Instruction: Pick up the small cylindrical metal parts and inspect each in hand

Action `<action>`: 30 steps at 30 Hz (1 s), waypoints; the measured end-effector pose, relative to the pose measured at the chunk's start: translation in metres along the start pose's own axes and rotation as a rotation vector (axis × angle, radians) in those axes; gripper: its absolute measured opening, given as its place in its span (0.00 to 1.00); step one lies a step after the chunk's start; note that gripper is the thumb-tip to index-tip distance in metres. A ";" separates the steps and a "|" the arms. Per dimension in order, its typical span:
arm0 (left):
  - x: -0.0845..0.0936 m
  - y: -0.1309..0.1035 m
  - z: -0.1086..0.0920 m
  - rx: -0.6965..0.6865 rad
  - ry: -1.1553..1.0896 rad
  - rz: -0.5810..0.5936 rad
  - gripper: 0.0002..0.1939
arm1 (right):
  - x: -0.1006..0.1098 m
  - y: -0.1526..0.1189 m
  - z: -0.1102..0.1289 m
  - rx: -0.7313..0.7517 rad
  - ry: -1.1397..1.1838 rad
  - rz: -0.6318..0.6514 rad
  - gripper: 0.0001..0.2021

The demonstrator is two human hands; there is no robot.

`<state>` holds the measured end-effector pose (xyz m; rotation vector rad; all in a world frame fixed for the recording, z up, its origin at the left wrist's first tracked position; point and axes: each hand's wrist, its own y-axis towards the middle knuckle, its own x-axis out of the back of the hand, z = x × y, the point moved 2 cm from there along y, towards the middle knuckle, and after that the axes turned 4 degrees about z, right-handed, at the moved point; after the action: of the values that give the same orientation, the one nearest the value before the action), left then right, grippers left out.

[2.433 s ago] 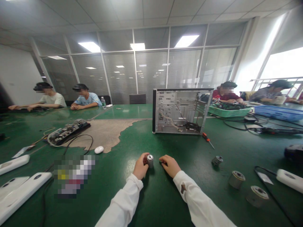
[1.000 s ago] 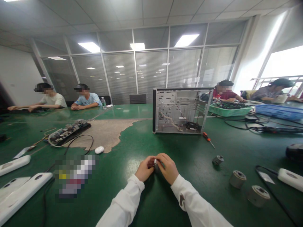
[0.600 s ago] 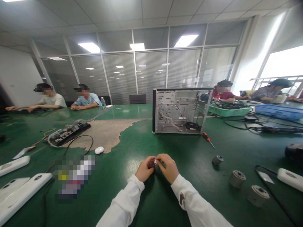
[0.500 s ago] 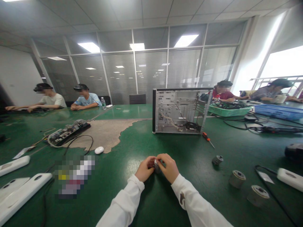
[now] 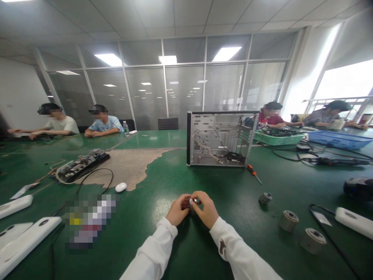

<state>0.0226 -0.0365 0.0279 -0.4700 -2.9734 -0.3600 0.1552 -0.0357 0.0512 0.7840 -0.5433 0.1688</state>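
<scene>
Grasping small metal cylinder [image 5: 192,210] in left grip [image 5: 176,210]; pinching its top with right grip [image 5: 207,210]. Well apart from three similar cylinders [image 5: 288,222] on green worktop [image 5: 164,181].

Both forearms [image 5: 151,251] slant inward, the left hand [image 5: 177,210] and right hand [image 5: 208,210] close together, fingers curled.

Green table top [image 5: 140,233], irregular brown patch [image 5: 128,165] left of centre. Open computer case [image 5: 220,140] standing, far centre; screwdriver [image 5: 254,173] just right of it. Near right: three metal cylinders [image 5: 288,222], white oblong unit [image 5: 354,222]. Left: white oval object [image 5: 121,187]. Far right: green basket [image 5: 279,140], blue basket [image 5: 339,140].
</scene>
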 end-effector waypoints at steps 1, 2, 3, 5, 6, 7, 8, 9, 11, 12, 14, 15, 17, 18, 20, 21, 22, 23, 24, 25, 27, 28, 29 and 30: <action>0.000 0.000 0.000 -0.004 -0.007 -0.001 0.24 | -0.001 -0.001 0.000 0.001 -0.007 0.010 0.07; 0.000 0.000 -0.001 -0.009 -0.014 -0.002 0.24 | -0.003 -0.002 -0.001 -0.001 -0.012 0.021 0.08; 0.000 0.000 -0.001 -0.012 -0.019 -0.004 0.23 | -0.005 -0.003 -0.002 -0.009 -0.016 0.032 0.09; 0.000 0.000 0.000 -0.012 -0.019 -0.013 0.22 | -0.008 -0.006 -0.004 -0.034 -0.019 0.052 0.11; 0.001 0.000 0.001 -0.009 -0.018 -0.018 0.23 | -0.010 -0.008 -0.004 -0.047 -0.021 0.060 0.12; 0.001 0.000 0.003 -0.006 -0.017 -0.020 0.23 | -0.011 -0.009 -0.005 -0.058 -0.023 0.068 0.12; 0.002 0.001 0.005 -0.006 -0.016 -0.020 0.24 | -0.012 -0.011 -0.006 -0.064 -0.026 0.077 0.13; 0.003 0.001 0.007 -0.007 -0.014 -0.017 0.25 | -0.013 -0.012 -0.006 -0.066 -0.029 0.084 0.14; 0.004 0.002 0.011 -0.008 -0.005 -0.013 0.26 | -0.014 -0.014 -0.006 -0.067 -0.035 0.096 0.15; 0.005 0.002 0.012 -0.006 0.000 -0.016 0.26 | -0.014 -0.015 -0.006 -0.067 -0.041 0.098 0.16; 0.007 0.002 0.014 0.005 0.012 -0.034 0.26 | -0.013 -0.017 -0.005 -0.068 -0.064 0.098 0.16; 0.008 0.002 0.014 0.013 0.017 -0.050 0.25 | -0.011 -0.019 -0.005 -0.067 -0.082 0.098 0.16; 0.010 0.001 0.013 0.033 0.033 -0.089 0.24 | -0.007 -0.023 -0.004 -0.061 -0.123 0.099 0.16; 0.011 0.001 0.012 0.045 0.042 -0.109 0.24 | -0.004 -0.026 -0.003 -0.056 -0.145 0.101 0.16; 0.013 0.000 0.011 0.064 0.056 -0.136 0.23 | 0.003 -0.034 -0.002 -0.050 -0.194 0.100 0.15; 0.014 0.000 0.011 0.070 0.058 -0.142 0.22 | 0.008 -0.040 -0.002 -0.048 -0.225 0.098 0.15; 0.014 0.000 0.011 0.075 0.058 -0.146 0.22 | 0.014 -0.046 -0.001 -0.047 -0.261 0.097 0.15; 0.015 0.000 0.011 0.077 0.055 -0.150 0.22 | 0.020 -0.052 -0.001 -0.046 -0.299 0.094 0.15; 0.015 0.000 0.011 0.077 0.051 -0.155 0.22 | 0.026 -0.060 -0.001 -0.046 -0.340 0.089 0.15; 0.016 0.001 0.011 0.076 0.046 -0.158 0.21 | 0.034 -0.068 -0.001 -0.047 -0.381 0.082 0.16; 0.017 0.001 0.011 0.071 0.036 -0.162 0.21 | 0.049 -0.085 -0.002 -0.055 -0.460 0.061 0.16; 0.018 0.001 0.011 0.067 0.031 -0.163 0.20 | 0.058 -0.094 -0.003 -0.064 -0.499 0.046 0.16; 0.018 0.002 0.012 0.065 0.027 -0.164 0.20 | 0.066 -0.103 -0.005 -0.072 -0.538 0.030 0.17; 0.019 0.002 0.012 0.064 0.021 -0.166 0.20 | 0.075 -0.112 -0.007 -0.082 -0.576 0.012 0.17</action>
<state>0.0047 -0.0265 0.0197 -0.2123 -3.0004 -0.2818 0.2598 -0.1134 0.0172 0.7475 -1.0926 -0.0746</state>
